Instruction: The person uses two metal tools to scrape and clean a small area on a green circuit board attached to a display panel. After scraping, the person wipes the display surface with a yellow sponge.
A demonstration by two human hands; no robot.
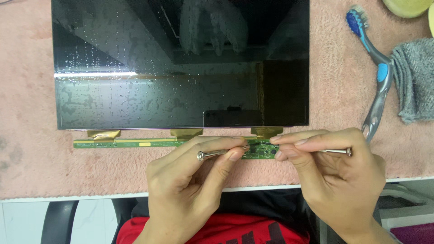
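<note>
Pink soft cloth [27,149] covers the bench [68,197], and on it we see a large dark display panel [181,68] lying flat, with its long side running left to right. Its glass has many small drops and reflects the room above. Along the near edge of the panel hangs a thin green circuit strip [131,143], joined to the panel by three gold flat cables [104,133]. The long axis of the strip also goes left to right, parallel to the near edge of the panel.

Our left hand [190,180] is closed around a slim metal tool [212,154]. This tool lies almost level, its round end to the left and its tip pointing right toward the strip. Our right hand [330,176] pinches a second metal tool [337,152] between thumb and fingers; its end shows to the right and its tip points left. Both tips meet over the right part of the green strip, just below the right gold cable. We cannot tell whether the tips touch the strip, because the fingers hide them.

At the far right, a blue and grey toothbrush [377,68] lies on the cloth, its head far and its handle near. Beside it is a grey folded towel [416,79].
</note>
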